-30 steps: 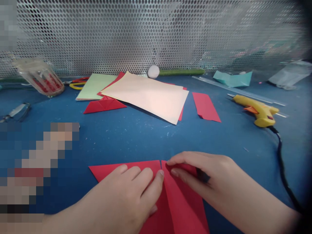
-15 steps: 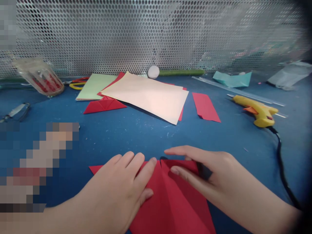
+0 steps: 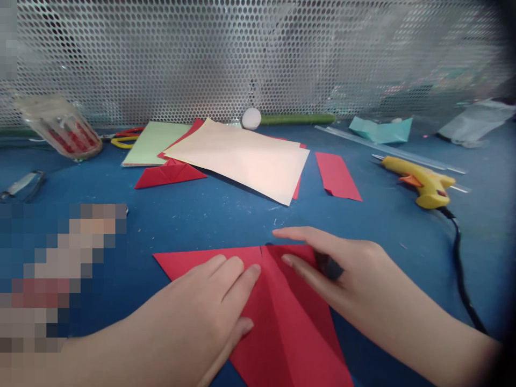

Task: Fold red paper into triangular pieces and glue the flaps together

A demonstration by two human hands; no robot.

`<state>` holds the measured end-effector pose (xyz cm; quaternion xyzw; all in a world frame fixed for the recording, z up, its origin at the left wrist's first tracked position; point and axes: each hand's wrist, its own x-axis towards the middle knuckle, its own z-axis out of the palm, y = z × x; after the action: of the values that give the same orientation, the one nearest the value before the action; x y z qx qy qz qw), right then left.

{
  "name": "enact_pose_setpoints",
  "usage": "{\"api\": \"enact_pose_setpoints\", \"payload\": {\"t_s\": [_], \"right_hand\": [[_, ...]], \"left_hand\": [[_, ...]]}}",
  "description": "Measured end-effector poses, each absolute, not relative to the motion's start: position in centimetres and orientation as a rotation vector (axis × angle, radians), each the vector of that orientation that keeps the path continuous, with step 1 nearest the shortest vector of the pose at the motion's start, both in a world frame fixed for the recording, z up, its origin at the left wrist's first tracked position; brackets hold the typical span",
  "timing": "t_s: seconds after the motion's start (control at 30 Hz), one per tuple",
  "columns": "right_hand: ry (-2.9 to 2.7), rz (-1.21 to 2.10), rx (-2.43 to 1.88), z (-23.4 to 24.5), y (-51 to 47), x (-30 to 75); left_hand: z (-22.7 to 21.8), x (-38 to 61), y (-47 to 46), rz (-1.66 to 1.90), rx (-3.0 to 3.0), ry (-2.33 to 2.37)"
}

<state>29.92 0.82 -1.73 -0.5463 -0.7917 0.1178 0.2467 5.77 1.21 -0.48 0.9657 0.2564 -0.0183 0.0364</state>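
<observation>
A folded red paper (image 3: 282,317) lies on the blue table (image 3: 226,220) close in front of me, its flaps meeting at a centre line. My left hand (image 3: 201,312) rests flat on its left flap, fingers stretched out and together. My right hand (image 3: 334,269) lies on the right flap with the fingers extended, fingertips near the top of the centre crease. Neither hand grips anything.
Farther back lie a cream sheet (image 3: 242,158), a green sheet (image 3: 151,141), a folded red piece (image 3: 169,173) and a red strip (image 3: 336,176). A yellow glue gun (image 3: 421,180) with a black cord (image 3: 459,269) sits right. Scissors (image 3: 123,138) and a plastic jar (image 3: 60,129) lie left, before a perforated metal screen (image 3: 258,54).
The red paper has shifted away from me and turned a little. Both hands slid forward with it; the left flap is more exposed now.
</observation>
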Motion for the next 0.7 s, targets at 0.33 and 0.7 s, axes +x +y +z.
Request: {"api": "enact_pose_setpoints", "payload": {"t_s": [0.33,0.7], "right_hand": [[-2.146,0.440,-1.511,-1.97,0.55,30.20],[-2.114,0.598,-1.496,-1.29,0.47,30.02]], "left_hand": [[-0.27,5.81,1.25,-0.063,2.796,0.851],[0.17,5.27,0.98,-0.096,2.843,0.846]]}}
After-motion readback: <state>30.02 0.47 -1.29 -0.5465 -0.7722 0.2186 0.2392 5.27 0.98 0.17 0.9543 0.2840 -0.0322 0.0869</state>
